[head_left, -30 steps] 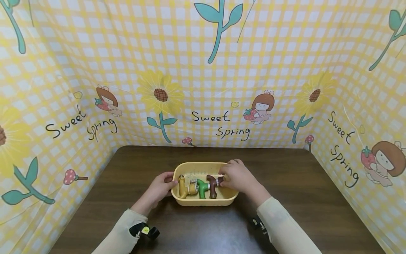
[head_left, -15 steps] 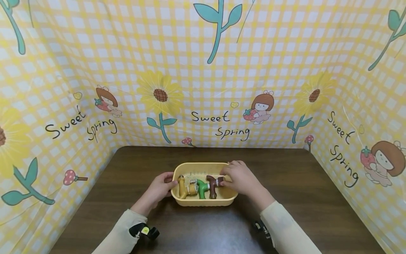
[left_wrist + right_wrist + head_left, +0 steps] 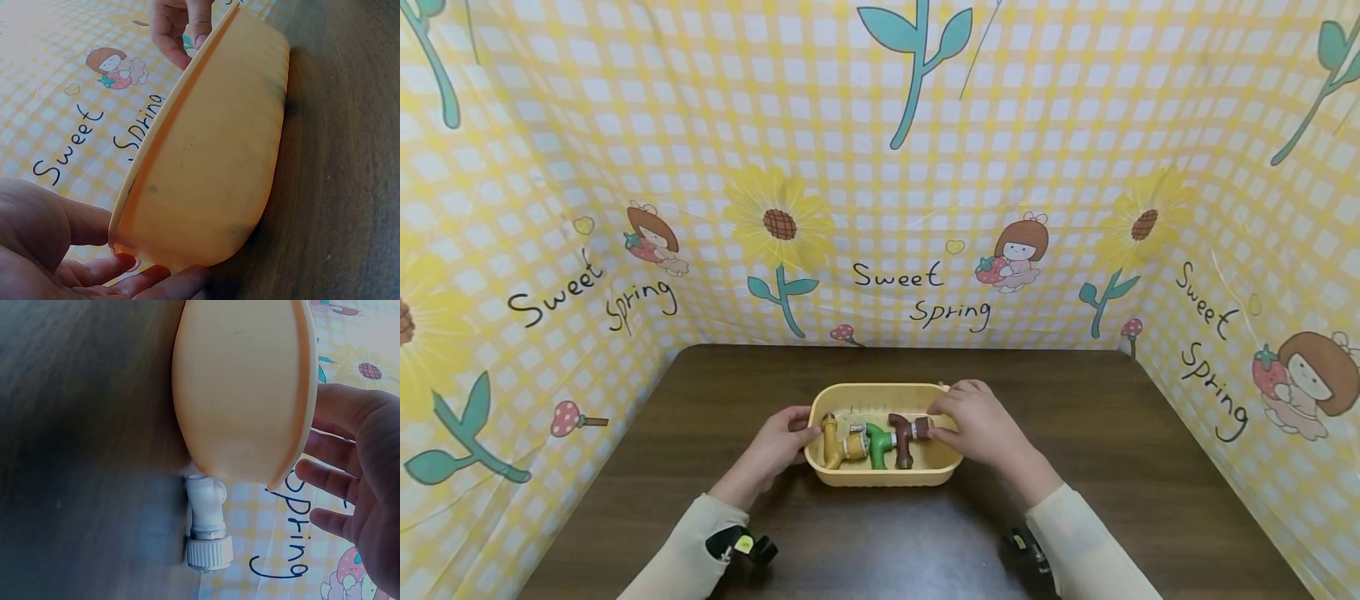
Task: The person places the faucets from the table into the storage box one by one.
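A pale yellow plastic basin point(image 3: 887, 478) stands on the table. Inside it lie three plastic taps in a row: a yellow tap point(image 3: 832, 446), a green tap point(image 3: 878, 447) and a brown tap point(image 3: 904, 442). My left hand point(image 3: 778, 442) grips the basin's left end, thumb over the rim and fingers under the outer wall in the left wrist view. My right hand point(image 3: 981, 421) is over the right end of the basin, thumb and forefinger close to the brown tap's end. Its other fingers extend loosely outside the rim in the right wrist view.
A white tap point(image 3: 207, 522) stands on the table beyond the basin, mostly hidden behind it and my right hand in the head view. Checked cloth walls point(image 3: 910, 208) rise along the back and sides of the dark wooden table point(image 3: 865, 542).
My right hand has drawn back slightly to the right, its fingers coming off the brown tap, which stays in the basin. The left hand and basin hold still.
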Motion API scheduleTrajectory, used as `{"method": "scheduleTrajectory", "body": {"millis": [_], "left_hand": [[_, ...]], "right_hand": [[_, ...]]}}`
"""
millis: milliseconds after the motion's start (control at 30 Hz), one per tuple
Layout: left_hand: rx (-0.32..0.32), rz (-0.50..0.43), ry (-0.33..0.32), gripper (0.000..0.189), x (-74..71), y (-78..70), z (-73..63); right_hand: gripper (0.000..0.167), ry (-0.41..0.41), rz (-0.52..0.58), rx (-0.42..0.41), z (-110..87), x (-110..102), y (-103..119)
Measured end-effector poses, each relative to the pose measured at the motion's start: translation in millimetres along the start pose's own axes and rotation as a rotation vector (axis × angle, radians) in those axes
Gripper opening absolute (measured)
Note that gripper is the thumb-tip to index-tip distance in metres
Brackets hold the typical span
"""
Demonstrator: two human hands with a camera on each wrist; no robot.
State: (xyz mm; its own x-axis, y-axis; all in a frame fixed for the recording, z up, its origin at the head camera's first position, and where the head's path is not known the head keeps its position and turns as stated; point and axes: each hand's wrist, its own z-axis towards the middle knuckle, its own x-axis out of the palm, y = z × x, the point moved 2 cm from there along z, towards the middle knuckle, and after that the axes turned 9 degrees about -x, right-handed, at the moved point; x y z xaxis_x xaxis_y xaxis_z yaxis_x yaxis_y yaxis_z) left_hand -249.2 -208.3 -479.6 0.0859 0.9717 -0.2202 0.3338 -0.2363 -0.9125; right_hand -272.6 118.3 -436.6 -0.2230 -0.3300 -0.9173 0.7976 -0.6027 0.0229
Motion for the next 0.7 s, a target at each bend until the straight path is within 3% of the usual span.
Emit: {"method": "scheduleTrajectory", "body": {"millis": [433,700], "left_hand": [[-0.008,0.02,0.007,0.045,0.2,1.7,3.2],[-0.004,0.007,0.006,0.044,-0.2,-1.0,-0.1]], "right_hand": [[0.024,-0.09,0.032,-0.042,-13.1,-9.0,1.9],[0.026,-0.105,0.053,-0.037,-21.7,-12.3,2.1]]}}
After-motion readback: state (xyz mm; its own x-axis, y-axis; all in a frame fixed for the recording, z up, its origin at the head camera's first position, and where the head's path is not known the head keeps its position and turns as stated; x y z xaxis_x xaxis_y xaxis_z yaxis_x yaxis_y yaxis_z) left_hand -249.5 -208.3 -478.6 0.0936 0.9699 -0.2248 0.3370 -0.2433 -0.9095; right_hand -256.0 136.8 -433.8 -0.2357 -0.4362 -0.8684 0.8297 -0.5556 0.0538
